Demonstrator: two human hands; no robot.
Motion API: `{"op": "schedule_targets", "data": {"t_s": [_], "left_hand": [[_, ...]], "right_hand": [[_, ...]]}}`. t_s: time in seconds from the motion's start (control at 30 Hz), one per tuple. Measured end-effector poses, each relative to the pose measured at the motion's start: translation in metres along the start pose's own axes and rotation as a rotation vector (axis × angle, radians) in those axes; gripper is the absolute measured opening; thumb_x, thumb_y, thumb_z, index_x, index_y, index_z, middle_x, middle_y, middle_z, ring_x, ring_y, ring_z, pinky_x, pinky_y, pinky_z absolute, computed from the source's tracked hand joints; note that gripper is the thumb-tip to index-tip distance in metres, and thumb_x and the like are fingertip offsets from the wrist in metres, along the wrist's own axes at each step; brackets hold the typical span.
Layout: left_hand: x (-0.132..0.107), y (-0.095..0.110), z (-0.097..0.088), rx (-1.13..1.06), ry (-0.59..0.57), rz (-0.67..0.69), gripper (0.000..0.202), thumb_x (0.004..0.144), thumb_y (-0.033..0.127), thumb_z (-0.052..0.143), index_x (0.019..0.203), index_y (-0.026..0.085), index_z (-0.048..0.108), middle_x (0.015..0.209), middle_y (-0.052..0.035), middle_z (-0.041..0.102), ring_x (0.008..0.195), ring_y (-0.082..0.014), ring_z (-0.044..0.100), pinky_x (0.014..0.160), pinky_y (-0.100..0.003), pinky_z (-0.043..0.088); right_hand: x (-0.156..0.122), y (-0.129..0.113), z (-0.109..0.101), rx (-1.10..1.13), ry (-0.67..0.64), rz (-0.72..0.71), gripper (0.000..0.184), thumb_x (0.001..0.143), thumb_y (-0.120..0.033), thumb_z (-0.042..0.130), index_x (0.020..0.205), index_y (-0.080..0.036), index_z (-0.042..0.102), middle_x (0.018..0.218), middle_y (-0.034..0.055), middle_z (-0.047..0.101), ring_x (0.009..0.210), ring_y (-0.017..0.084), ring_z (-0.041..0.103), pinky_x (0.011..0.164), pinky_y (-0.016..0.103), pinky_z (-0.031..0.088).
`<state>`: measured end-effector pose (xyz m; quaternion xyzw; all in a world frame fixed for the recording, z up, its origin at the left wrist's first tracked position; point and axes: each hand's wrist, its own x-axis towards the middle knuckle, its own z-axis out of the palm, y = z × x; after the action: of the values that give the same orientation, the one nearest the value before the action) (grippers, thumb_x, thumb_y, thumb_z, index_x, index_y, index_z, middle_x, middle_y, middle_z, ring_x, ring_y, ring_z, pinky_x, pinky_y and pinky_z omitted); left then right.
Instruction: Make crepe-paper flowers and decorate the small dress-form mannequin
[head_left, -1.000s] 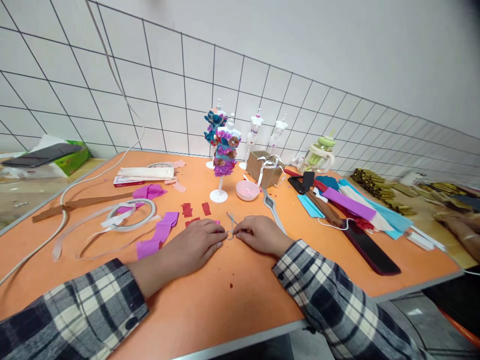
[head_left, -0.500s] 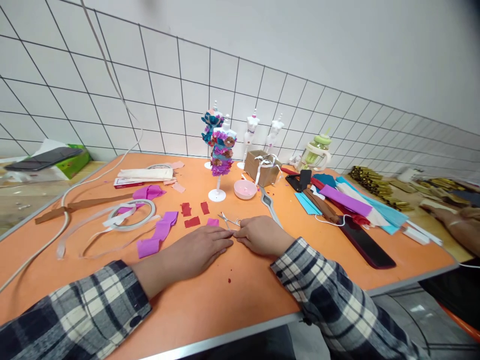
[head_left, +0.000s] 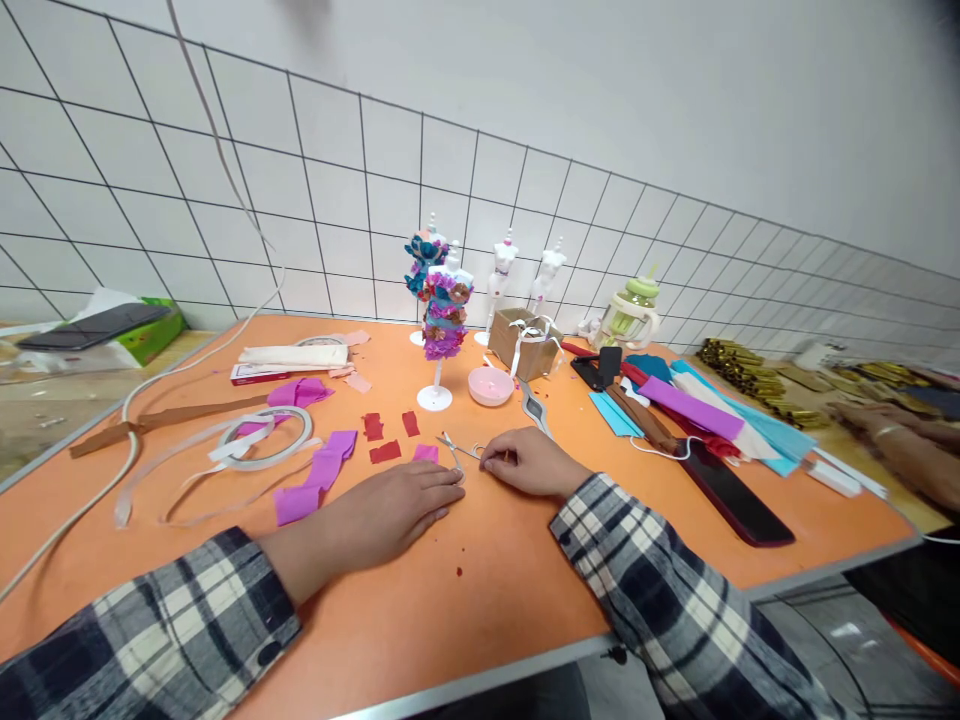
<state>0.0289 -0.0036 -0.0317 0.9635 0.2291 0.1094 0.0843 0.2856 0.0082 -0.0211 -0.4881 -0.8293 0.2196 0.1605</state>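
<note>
My left hand [head_left: 394, 512] lies palm down on the orange table, its fingers stretched out, tips at one handle of the small open scissors [head_left: 451, 443]. My right hand [head_left: 531, 462] rests just right of the scissors, fingers curled into a pinch beside the other handle; whatever is between the fingertips is hidden. Beyond my left hand are a small magenta piece [head_left: 426, 454] and three red crepe pieces [head_left: 385, 452]. A purple crepe strip [head_left: 319, 478] lies to the left. Behind stands a mini dress form [head_left: 445, 330] covered in purple and brown ruffles, beside a pink bowl [head_left: 491, 386].
Left are a roll of white tape [head_left: 304, 440] and a cable [head_left: 127, 465]. More dress forms [head_left: 550, 268], a cardboard box [head_left: 517, 345] and a bottle [head_left: 634, 312] stand behind. Right lie crepe strips [head_left: 694, 403] and a phone [head_left: 739, 495]. Another person's hands [head_left: 907, 450] are far right.
My hands have drawn apart at the fingertips; the right one has shifted slightly right. More of the scissors shows between them. The camera view has tilted slightly.
</note>
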Motion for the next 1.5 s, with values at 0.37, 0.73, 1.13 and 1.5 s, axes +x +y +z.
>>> {"op": "schedule_targets", "data": {"t_s": [0.37, 0.73, 1.13, 1.5], "left_hand": [[0.001, -0.001, 0.0, 0.004, 0.03, 0.023, 0.034, 0.101, 0.024, 0.043, 0.125, 0.02, 0.067, 0.132, -0.0107, 0.068, 0.119, -0.0257, 0.065, 0.104, -0.04, 0.05], [0.001, 0.0, -0.003, 0.026, -0.009, 0.007, 0.035, 0.101, 0.022, 0.042, 0.126, 0.021, 0.065, 0.133, -0.0093, 0.068, 0.118, -0.0254, 0.066, 0.099, -0.038, 0.053], [-0.003, 0.001, -0.007, 0.158, 0.112, 0.062, 0.03, 0.099, 0.018, 0.044, 0.114, 0.022, 0.071, 0.114, -0.0075, 0.076, 0.096, -0.0247, 0.071, 0.083, -0.038, 0.055], [-0.001, -0.001, -0.003, 0.108, 0.111, 0.045, 0.027, 0.099, 0.019, 0.047, 0.107, 0.022, 0.072, 0.107, -0.0064, 0.077, 0.098, -0.0237, 0.069, 0.088, -0.038, 0.052]], "right_hand": [[0.002, -0.009, 0.009, -0.15, 0.033, -0.032, 0.03, 0.091, -0.024, 0.053, 0.111, -0.028, 0.076, 0.11, 0.001, 0.076, 0.101, 0.021, 0.069, 0.083, 0.031, 0.047], [0.0, -0.011, 0.009, -0.101, 0.049, -0.164, 0.028, 0.092, -0.024, 0.055, 0.111, -0.028, 0.076, 0.103, 0.0, 0.077, 0.092, 0.016, 0.069, 0.078, 0.025, 0.046], [0.003, -0.007, 0.008, -0.11, 0.033, 0.005, 0.026, 0.092, -0.027, 0.055, 0.107, -0.027, 0.076, 0.106, -0.0007, 0.077, 0.094, 0.018, 0.07, 0.079, 0.028, 0.048], [-0.001, -0.018, 0.015, -0.367, -0.021, -0.101, 0.037, 0.1, -0.029, 0.045, 0.131, -0.029, 0.064, 0.105, 0.006, 0.07, 0.096, 0.02, 0.064, 0.074, 0.029, 0.042]]}}
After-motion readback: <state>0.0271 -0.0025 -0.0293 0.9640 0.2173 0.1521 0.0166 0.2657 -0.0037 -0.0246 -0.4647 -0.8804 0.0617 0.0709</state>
